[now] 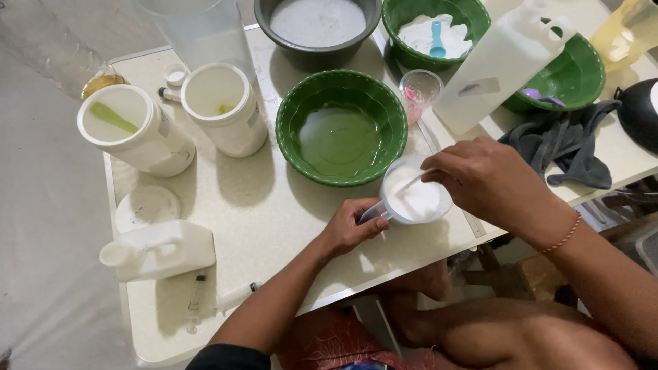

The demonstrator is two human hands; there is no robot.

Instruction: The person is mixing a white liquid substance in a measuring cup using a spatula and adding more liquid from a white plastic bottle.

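Far left: two white tubs (137,130) stood open on the worktop (260,219), one with a green scoop inside; a round lid (146,207) lay below them
Front left: a white jug (161,250) lay on its side, a syringe (205,301) just beside it near the edge
Middle: a green bowl (340,128) held a shallow pool of clear liquid, untouched by either hand
Left hand (349,229): fingers closed on the handle of the cup (416,192), steadying it on the worktop just right of the green bowl
Cup: about full of white, thick-looking liquid
Right hand (480,178): fingers pinched shut on a thin white stirrer (411,183) dipped into the cup
Back: a grey basin (317,27) of pale liquid, a second green bowl (439,24) with white powder and a blue spoon, a small clear glass (420,89)
Right: a tilted white canister (504,65) leaned over a third green bowl (572,75); a grey cloth (569,147) lay beside it
Progress: the cup looked filled and mid-stir, so mixing seemed under way; the powder, basin and green bowl's liquid looked left to deal with
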